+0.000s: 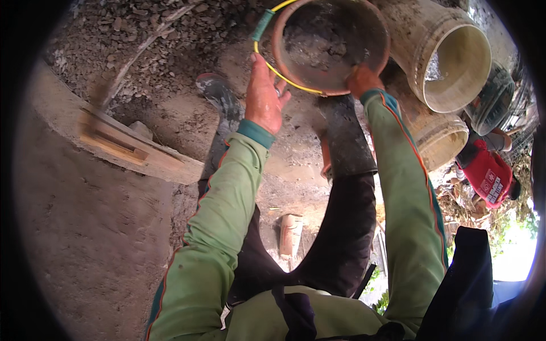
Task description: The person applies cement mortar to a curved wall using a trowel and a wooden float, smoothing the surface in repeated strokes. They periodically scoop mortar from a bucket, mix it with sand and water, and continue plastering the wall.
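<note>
A round bucket (277,48) with a reddish-brown rim stands in front of me, with dark wet muck inside. Its yellow wire handle (287,80) hangs out around the left side and carries a green grip sleeve (263,25). My right hand (363,80) is closed over the near right part of the rim, its fingertips hidden inside. My left hand (264,105) is beside the handle, fingers apart, one fingertip touching the yellow wire just below the sleeve. A ring shows on one finger.
Two pale barrels (432,68) (441,142) lie open-ended at the right, with a dark bucket (493,99) beyond. A low curved wall (187,170) bearing a wooden float (114,142) runs along the left. Rubble (131,34) covers the far left; a person in red (488,176) bends at far right.
</note>
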### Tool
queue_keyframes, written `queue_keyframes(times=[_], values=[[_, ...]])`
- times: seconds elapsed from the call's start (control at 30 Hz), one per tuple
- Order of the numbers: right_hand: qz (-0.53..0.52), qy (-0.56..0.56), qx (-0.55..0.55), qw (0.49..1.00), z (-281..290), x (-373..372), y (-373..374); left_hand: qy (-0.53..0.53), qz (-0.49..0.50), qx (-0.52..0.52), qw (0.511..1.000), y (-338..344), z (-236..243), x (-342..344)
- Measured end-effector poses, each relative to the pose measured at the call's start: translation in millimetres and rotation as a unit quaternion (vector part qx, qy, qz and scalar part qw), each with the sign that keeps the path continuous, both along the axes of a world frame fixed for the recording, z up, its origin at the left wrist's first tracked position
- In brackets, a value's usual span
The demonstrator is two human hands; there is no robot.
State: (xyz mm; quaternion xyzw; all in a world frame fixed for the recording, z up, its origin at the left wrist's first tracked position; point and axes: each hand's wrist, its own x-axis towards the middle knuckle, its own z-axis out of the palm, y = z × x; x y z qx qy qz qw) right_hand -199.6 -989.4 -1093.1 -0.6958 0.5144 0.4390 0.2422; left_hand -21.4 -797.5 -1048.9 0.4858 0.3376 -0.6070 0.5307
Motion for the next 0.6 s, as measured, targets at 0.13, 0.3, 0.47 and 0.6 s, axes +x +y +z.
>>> queue_keyframes(times=[0.13,0.3,0.47,0.6], values=[[-0.132,-0.061,0.192,0.971,-19,6,23,0.016,-0.03,-0.017,0.999,6,-13,6],[-0.425,-0.133,0.287,0.848,-9,28,48,-0.044,-0.15,0.003,0.988,-2,-14,5],[-0.627,-0.236,0.397,0.627,-18,39,70,-0.086,-0.206,0.029,0.974,-9,-16,13],[-0.77,-0.343,0.47,0.261,-14,41,78,-0.157,-0.23,0.035,0.96,-14,-19,9]])
